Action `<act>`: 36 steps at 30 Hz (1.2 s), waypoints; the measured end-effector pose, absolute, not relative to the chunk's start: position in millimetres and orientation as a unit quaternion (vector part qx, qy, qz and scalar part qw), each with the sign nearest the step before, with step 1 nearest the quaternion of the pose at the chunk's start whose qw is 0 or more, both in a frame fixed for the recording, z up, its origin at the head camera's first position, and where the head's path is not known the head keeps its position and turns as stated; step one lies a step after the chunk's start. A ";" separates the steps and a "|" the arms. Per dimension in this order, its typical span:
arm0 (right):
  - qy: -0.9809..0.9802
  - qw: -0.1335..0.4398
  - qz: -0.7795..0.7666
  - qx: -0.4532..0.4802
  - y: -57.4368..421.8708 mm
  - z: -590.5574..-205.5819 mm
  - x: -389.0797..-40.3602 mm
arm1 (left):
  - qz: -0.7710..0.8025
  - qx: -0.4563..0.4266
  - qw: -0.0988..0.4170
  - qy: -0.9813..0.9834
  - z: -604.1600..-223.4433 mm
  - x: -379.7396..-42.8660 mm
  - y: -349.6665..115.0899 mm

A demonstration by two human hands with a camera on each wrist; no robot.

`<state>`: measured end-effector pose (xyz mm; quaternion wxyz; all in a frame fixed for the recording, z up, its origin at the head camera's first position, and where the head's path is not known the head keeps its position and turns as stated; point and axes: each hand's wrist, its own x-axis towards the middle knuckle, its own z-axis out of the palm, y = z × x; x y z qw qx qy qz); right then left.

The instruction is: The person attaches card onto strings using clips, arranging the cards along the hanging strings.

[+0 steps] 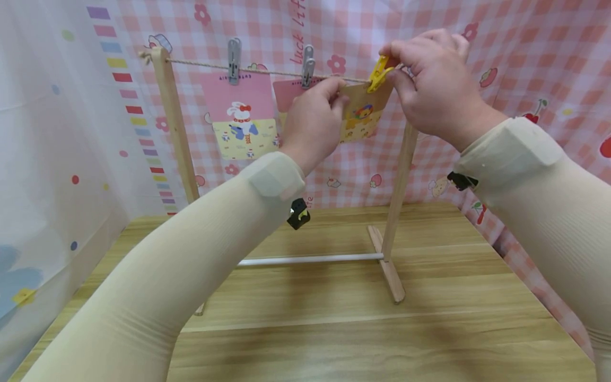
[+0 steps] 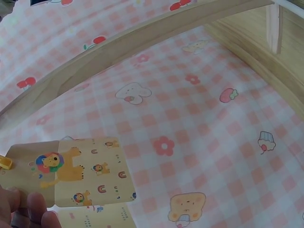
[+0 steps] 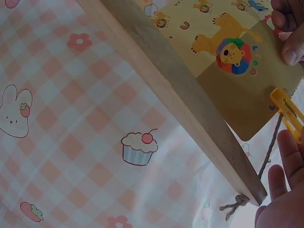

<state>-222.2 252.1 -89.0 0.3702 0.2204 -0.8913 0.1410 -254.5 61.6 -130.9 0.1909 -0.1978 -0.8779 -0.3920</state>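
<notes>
A brown and yellow card with a lion (image 1: pixel 377 103) hangs at the right end of a rope (image 1: pixel 200 63). My left hand (image 1: pixel 315 116) pinches the card's upper left edge between thumb and fingers. With thumb and forefinger, my right hand (image 1: pixel 436 85) grips a yellow clothespin (image 1: pixel 378 74), whose tip sits over the rope and the card's top edge. In the right wrist view the yellow clothespin (image 3: pixel 287 111) overlaps the brown part of the lion card (image 3: pixel 256 104) near its corner. The left wrist view shows the lion card (image 2: pixel 92 178) hanging beside my fingertips.
Two grey clothespins hold a rabbit card (image 1: pixel 238 101) and a pink card (image 1: pixel 286 93) on the rope; my left hand partly hides the latter. Wooden posts (image 1: pixel 174 116) carry the rope above a wooden table (image 1: pixel 310 339). A white rod (image 1: pixel 315 259) runs low between them, before a checked curtain.
</notes>
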 end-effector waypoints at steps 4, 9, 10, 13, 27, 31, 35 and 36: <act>-0.890 0.372 0.136 0.223 251.9 -88.9 -222.6 | -0.391 -0.199 0.188 -0.879 -131.1 -254.4 61.5; -0.890 0.374 0.134 0.223 251.4 -88.8 -222.7 | -0.389 -0.197 0.189 -0.880 -130.9 -254.1 61.7; -0.890 0.374 0.134 0.223 251.3 -88.8 -222.8 | -0.389 -0.197 0.189 -0.880 -130.8 -254.1 61.8; -0.890 0.375 0.134 0.222 251.1 -89.1 -222.8 | -0.388 -0.197 0.191 -0.880 -130.7 -253.9 61.9; -0.892 0.375 0.127 0.218 251.1 -89.3 -222.4 | -0.391 -0.196 0.192 -0.879 -130.1 -253.7 61.2; -0.893 0.374 0.127 0.216 251.5 -89.2 -222.3 | -0.395 -0.195 0.191 -0.877 -130.0 -253.3 61.0; -0.894 0.373 0.127 0.213 251.9 -89.1 -222.1 | -0.399 -0.194 0.192 -0.876 -129.8 -253.2 61.3; -0.894 0.374 0.127 0.213 252.0 -89.0 -222.1 | -0.398 -0.193 0.193 -0.876 -129.7 -253.3 61.4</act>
